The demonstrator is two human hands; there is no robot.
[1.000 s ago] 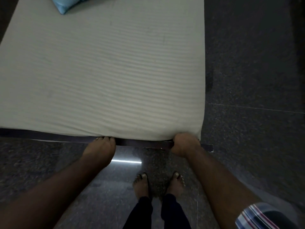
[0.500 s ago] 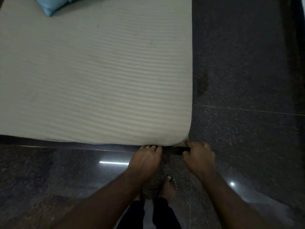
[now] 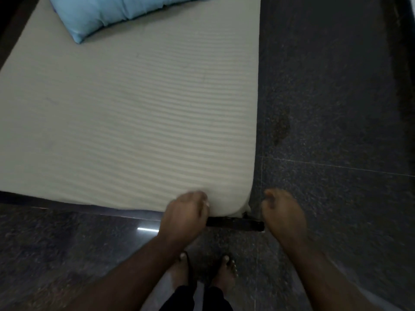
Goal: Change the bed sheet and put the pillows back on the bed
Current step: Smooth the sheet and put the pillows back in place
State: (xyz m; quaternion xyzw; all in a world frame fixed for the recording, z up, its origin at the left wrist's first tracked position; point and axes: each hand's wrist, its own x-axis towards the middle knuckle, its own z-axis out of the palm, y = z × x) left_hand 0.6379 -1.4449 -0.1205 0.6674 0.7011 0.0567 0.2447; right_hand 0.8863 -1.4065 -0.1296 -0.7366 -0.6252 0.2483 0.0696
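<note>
A pale striped bed sheet (image 3: pixel 134 120) covers the mattress and lies smooth up to its near right corner. A light blue pillow (image 3: pixel 101 14) rests at the far end of the bed. At the foot edge just left of that corner, my left hand (image 3: pixel 186 212) has its fingers curled into the sheet; the hand is blurred. My right hand (image 3: pixel 283 212) hovers over the floor just right of the corner, fingers loosely curled, holding nothing and apart from the mattress.
The dark bed frame (image 3: pixel 235 224) juts out under the mattress between my hands. Dark speckled floor (image 3: pixel 336 97) runs along the bed's right side, with a brownish stain (image 3: pixel 280 129). My feet (image 3: pixel 224 270) stand just before the frame.
My left hand has shifted right along the foot edge and risen from under the mattress onto the sheet's edge. My right hand has come off the corner and moved out to the right.
</note>
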